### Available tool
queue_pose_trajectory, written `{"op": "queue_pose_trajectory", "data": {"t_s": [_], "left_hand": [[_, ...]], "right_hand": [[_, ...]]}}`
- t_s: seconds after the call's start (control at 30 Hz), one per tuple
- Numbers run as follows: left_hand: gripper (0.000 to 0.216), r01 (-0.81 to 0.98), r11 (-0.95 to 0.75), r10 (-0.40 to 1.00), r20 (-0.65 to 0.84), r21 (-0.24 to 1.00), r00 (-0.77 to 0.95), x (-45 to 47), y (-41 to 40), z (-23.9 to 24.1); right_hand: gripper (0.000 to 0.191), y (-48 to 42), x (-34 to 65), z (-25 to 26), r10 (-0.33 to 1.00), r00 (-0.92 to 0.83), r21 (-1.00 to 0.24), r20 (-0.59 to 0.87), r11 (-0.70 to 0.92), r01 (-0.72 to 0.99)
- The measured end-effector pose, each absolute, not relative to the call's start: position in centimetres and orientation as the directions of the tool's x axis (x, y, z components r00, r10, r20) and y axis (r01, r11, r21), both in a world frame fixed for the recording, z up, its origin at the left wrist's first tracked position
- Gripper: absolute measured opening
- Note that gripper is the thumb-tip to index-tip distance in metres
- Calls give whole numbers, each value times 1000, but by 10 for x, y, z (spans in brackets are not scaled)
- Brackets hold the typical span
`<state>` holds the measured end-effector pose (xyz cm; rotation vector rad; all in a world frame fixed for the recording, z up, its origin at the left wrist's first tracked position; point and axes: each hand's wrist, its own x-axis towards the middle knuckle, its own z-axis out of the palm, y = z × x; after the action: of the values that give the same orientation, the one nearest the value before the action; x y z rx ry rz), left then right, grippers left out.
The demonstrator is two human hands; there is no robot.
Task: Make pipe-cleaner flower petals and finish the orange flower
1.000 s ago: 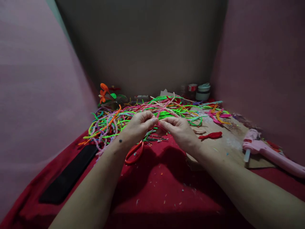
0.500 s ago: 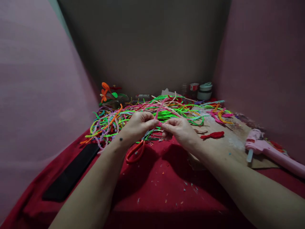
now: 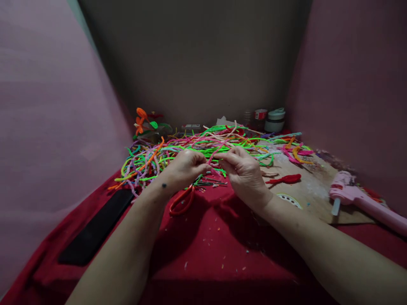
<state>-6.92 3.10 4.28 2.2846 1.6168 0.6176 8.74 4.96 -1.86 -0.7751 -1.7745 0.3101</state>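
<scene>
A pink pipe cleaner (image 3: 215, 172) is pinched in the closed fingers of my left hand (image 3: 187, 168), with a short folded end pointing down to the right. My right hand (image 3: 244, 173) is closed too, its thumb and fingertips at the upper strand of the same pipe cleaner, just right of the left fingertips. Part of the strand is hidden by the fingers. Below my left hand, scissors with red handles (image 3: 182, 202) lie on the cloth, their blades partly covered. A big heap of coloured pipe cleaners (image 3: 203, 142) spreads behind both hands.
A black flat slab (image 3: 97, 228) lies at left on the red cloth (image 3: 203, 258). On the right, a board (image 3: 313, 199) bears a red twisted piece (image 3: 286, 179) and a pink glue gun (image 3: 356, 197). An orange flower (image 3: 140, 120) and a lidded container (image 3: 275, 120) stand behind.
My right hand has shifted from the pink pipe cleaner's lower end up to its upper strand, turning with its back more upward. A round holed piece beside the right wrist has come into view.
</scene>
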Motion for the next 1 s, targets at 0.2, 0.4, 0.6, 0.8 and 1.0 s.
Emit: {"op": "queue_pose_trajectory", "data": {"t_s": [0.2,0.4,0.6,0.8,1.0], "left_hand": [[21,780,-396,916,152,485,371,-68,31,37],[20,773,-329,944,175,542,279,-63,28,41],[17,766,-330,943,232,551,239,-61,29,41],[16,750,-385,917,314,538,246,-62,31,40],[11,753,-391,908,354,529,223,-59,27,42]], "right_hand": [[17,50,90,-14,478,-357,-229,803,799,556],[17,48,86,-15,813,-293,-770,503,576,276],[16,49,87,-12,905,-358,-973,228,219,-67],[13,53,88,-9,908,-394,-988,140,101,-119],[16,51,86,-9,913,-329,-968,240,252,-6]]}}
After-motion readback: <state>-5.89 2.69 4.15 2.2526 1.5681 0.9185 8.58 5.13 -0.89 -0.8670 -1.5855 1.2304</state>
